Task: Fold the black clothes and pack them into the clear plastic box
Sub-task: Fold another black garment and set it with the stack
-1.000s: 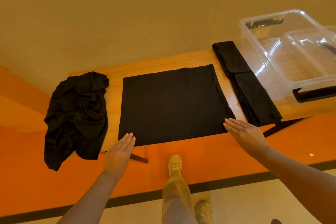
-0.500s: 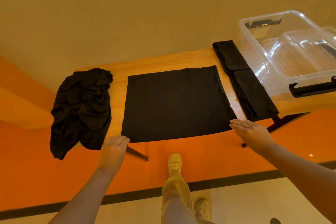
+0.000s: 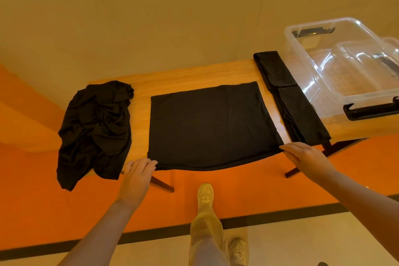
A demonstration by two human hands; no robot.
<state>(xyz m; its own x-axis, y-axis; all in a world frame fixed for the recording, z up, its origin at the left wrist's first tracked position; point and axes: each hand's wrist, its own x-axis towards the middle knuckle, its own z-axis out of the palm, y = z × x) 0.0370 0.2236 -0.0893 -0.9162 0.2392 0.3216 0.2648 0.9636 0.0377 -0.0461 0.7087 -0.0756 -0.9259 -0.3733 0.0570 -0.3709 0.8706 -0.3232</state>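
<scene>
Hands at the near hem: the person's left hand (image 3: pixel 138 171), fingers curled, appears to pinch the left corner of the flat black garment (image 3: pixel 209 127) spread mid-table, while the right hand (image 3: pixel 306 156) lies flatter at the right corner (whether it has a real grip, I cannot tell). Folding looks mid-way; the next move probably calls for lifting both corners evenly and carrying the hem across. A folded black strip (image 3: pixel 289 97) waits just beside the clear plastic box (image 3: pixel 354 97), which holds no clothes; a crumpled black heap (image 3: pixel 97 127) overhangs the wooden table (image 3: pixel 194 75). Orange floor, beige wall.
</scene>
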